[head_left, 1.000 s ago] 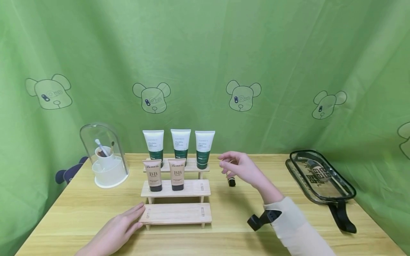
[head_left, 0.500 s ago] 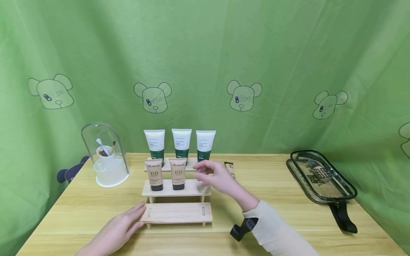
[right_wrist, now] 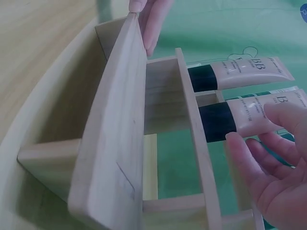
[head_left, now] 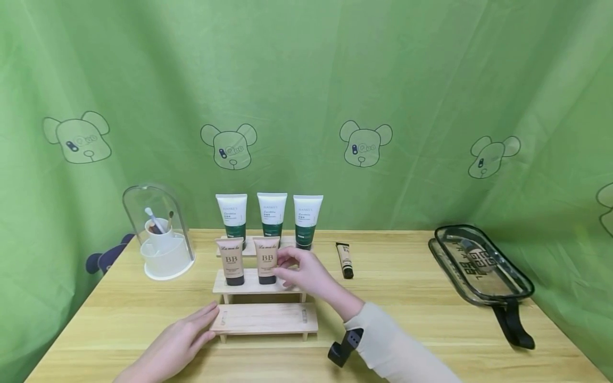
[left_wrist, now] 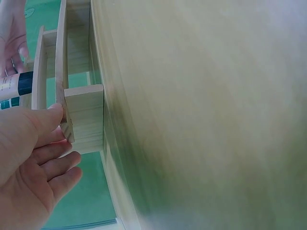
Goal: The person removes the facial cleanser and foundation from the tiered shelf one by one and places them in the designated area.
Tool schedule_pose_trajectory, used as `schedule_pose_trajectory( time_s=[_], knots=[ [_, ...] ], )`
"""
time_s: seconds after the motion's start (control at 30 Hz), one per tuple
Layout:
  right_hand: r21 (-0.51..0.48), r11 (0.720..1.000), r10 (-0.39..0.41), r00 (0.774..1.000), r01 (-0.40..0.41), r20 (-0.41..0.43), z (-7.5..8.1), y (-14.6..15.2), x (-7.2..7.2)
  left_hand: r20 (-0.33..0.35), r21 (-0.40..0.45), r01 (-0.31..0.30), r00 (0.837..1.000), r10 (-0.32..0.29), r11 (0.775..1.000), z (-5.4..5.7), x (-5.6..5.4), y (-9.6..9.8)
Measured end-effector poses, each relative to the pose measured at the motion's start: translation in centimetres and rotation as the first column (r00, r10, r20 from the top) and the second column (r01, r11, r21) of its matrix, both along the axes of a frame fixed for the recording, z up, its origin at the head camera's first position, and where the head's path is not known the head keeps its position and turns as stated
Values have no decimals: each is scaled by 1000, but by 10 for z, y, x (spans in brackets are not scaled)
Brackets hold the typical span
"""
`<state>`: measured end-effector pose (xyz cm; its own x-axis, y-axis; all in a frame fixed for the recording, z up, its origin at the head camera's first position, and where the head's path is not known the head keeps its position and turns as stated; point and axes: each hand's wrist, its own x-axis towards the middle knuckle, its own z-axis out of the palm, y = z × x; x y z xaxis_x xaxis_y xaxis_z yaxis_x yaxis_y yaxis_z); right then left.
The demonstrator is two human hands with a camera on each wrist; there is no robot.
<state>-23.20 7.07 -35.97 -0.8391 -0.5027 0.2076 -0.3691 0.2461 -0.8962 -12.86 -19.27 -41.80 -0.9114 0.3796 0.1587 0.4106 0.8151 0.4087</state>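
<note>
A three-tier wooden stand (head_left: 263, 318) faces me on the table. My left hand (head_left: 174, 343) holds the left end of its lowest board, thumb and fingers on either side of the edge in the left wrist view. On the middle tier stand two beige BB cream tubes, one at the left (head_left: 231, 260) and one near the centre (head_left: 265, 258), both upright on black caps. My right hand (head_left: 306, 274) is at the central tube's right side; its thumb overlaps the tube in the right wrist view (right_wrist: 276, 206). I cannot tell whether the fingers pinch it.
Several white-and-green tubes (head_left: 271, 213) stand on the top tier. A small beige tube with a black cap (head_left: 345, 260) lies right of the stand. Farther right is a clear black-trimmed pouch (head_left: 483, 266). A white brush holder (head_left: 165, 255) with a clear cover stands left.
My right hand has moved left from the small beige tube on the table to the central BB cream tube, uncovering the small one. My left hand stays at the stand.
</note>
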Motion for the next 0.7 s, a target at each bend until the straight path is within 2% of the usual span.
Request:
schedule_pose_trajectory(
  time_s=[0.3,0.7],
  knots=[
    [17,999,-39,999,39,-6,-4,-4,-2,-13,-11,6,1000,-7,1000,-1,0,0],
    [21,999,-43,999,43,1,-2,-5,0,-17,-14,4,1000,-5,1000,-1,0,0]
  ],
)
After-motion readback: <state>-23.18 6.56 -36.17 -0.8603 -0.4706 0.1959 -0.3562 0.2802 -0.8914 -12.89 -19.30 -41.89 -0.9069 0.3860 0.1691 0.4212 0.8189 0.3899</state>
